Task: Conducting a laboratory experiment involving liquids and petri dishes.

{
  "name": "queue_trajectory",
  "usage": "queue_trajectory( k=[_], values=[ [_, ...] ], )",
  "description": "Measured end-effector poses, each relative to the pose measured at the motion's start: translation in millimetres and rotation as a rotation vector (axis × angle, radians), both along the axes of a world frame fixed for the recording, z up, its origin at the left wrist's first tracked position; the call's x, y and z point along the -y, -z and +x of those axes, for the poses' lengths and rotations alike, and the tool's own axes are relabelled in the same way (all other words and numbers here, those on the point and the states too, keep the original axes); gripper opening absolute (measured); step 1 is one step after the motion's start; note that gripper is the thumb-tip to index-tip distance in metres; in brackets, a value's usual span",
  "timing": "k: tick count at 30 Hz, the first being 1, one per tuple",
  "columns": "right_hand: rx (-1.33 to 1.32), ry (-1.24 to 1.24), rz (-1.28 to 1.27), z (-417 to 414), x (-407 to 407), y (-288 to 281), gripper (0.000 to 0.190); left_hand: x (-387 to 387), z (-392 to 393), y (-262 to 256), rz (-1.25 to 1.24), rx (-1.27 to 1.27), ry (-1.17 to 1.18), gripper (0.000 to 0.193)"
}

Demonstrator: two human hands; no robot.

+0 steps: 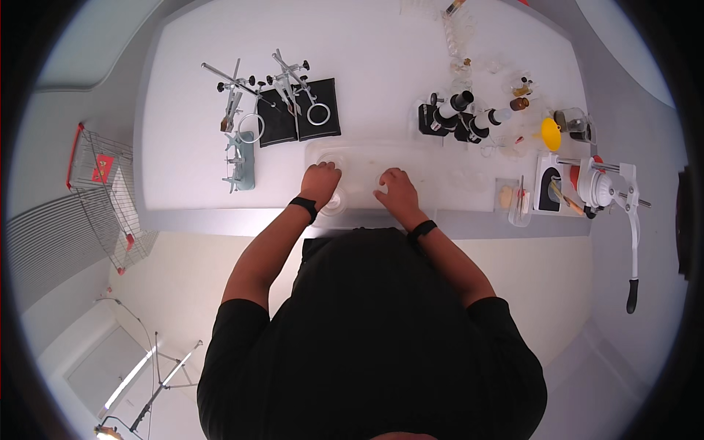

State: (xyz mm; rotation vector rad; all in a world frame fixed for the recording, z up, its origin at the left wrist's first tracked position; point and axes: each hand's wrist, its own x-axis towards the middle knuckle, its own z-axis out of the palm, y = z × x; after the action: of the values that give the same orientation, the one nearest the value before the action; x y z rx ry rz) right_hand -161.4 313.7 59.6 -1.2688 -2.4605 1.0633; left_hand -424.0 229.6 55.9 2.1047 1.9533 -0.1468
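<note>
My left hand (322, 182) is over the left part of a clear plastic tray (363, 149), its fingers bent at a round clear dish (330, 160). Whether the fingers grip the dish cannot be told. A second round clear vessel (334, 202) lies beside my left wrist. My right hand (399, 192) rests over the tray's middle, thumb apart from the curled fingers. A faint clear rim shows at its fingertips; the hand hides most of it, and a hold on it cannot be made out.
Two metal laboratory stands with clamps and rings (318, 114) stand at the back left, by a blue-grey rack (247, 160). Back right are two microscopes (477, 125), glassware and a yellow funnel (550, 135). A white lever press (597, 187) stands far right, near a small tray of tools (520, 212).
</note>
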Motion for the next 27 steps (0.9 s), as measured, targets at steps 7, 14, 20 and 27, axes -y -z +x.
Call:
queue_trajectory(
  k=[7, 14, 20, 27],
  values=[
    [-0.047, -0.003, 0.016, 5.0, -0.3, -1.5, 0.033, 1.4, -0.5, 0.3, 0.078, 0.045, -0.030, 0.007],
    [-0.092, 0.073, 0.005, 2.2, 1.6, -23.7, 0.040, 4.1, 5.1, -28.7, 0.176, 0.167, -0.076, 0.004],
    [-0.251, 0.229, -0.247, -8.3, 11.7, -52.6, 0.052, 15.3, 18.3, -86.5, 0.181, 0.505, -0.064, 0.003],
    [-0.386, 0.274, -0.644, 7.7, 7.2, -51.0, 0.045, 21.9, 22.6, -89.0, -0.571, 1.524, -0.505, 0.014]
  ],
)
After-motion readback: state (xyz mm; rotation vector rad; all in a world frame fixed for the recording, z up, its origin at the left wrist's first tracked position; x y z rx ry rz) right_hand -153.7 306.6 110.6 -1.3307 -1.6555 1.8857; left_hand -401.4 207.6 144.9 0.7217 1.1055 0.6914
